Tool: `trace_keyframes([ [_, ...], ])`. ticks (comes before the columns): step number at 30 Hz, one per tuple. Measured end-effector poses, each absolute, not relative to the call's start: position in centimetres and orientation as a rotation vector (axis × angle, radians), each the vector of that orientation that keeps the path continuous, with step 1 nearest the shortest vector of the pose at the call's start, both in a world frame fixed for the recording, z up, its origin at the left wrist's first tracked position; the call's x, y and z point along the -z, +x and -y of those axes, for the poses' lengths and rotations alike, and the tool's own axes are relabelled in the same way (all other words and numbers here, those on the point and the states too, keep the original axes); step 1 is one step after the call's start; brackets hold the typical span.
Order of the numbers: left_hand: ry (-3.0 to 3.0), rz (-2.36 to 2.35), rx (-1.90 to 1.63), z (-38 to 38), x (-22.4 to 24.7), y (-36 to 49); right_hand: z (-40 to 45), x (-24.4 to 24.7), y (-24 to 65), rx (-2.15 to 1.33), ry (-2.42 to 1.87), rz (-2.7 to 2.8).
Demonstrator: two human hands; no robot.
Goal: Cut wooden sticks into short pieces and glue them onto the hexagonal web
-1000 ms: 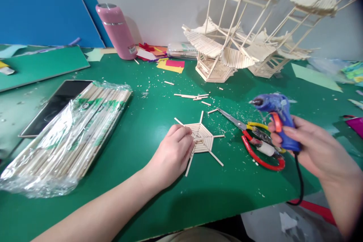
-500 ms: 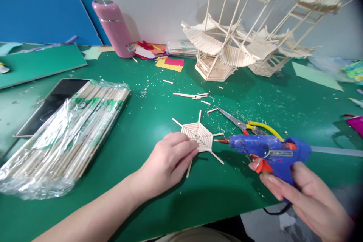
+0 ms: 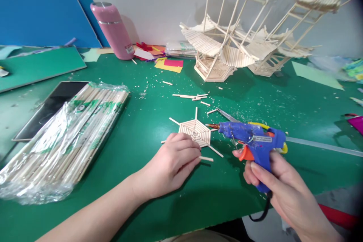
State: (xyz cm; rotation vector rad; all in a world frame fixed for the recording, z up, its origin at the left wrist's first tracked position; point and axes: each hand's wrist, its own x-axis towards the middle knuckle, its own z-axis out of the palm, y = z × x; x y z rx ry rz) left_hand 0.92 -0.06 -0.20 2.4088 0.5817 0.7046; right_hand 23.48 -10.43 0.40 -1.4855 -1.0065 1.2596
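A flat hexagonal web of thin wooden sticks [image 3: 195,132], with spokes jutting past its rim, lies on the green table. My left hand [image 3: 177,159] rests over its near left edge, fingers together, and pinches a short wooden stick [image 3: 206,158] that pokes out to the right. My right hand [image 3: 279,185] is wrapped around a blue hot glue gun [image 3: 246,134], with a finger at the orange trigger [image 3: 246,153]. The gun's nozzle is close to the web's right corner; whether it touches cannot be told. Behind the gun lie scissors [image 3: 227,115], partly hidden.
Short cut sticks [image 3: 190,96] lie beyond the web. On the left, a plastic-wrapped pack of sticks [image 3: 70,140] overlaps a dark phone [image 3: 53,106]. A pink flask [image 3: 115,32] and pagoda-like stick models [image 3: 221,53] stand at the back. A clear glue stick [image 3: 320,145] trails right.
The glue gun has moved left and up, bringing its nozzle to the web's right corner. A short stick now shows in my left fingers. The web has turned slightly.
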Motion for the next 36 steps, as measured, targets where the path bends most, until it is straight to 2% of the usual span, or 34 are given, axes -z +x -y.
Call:
trace_keyframes([
  [3,2.356,-0.813,-0.894,-0.5,0.5,1.1,10.9,-0.1,24.7,-1.157,-1.559,1.067],
  [5,2.352,-0.926,-0.875,-1.0,0.7,1.3,11.2,0.0,25.3,-1.125,-1.575,1.083],
  [9,2.408,-0.853,-0.678,-1.9,0.9,1.6,11.8,-0.1,25.8,-1.128,-1.609,1.189],
  [15,2.335,-0.793,-0.652,-2.3,0.9,1.3,12.6,-0.1,26.0,-1.088,-1.718,1.462],
  [25,2.193,-0.791,-0.764,-2.0,1.0,0.9,13.2,1.1,24.8,-0.628,-1.801,1.838],
  [36,2.195,-0.803,-0.724,-2.1,1.3,0.9,12.7,0.8,24.2,-0.702,-1.835,1.823],
])
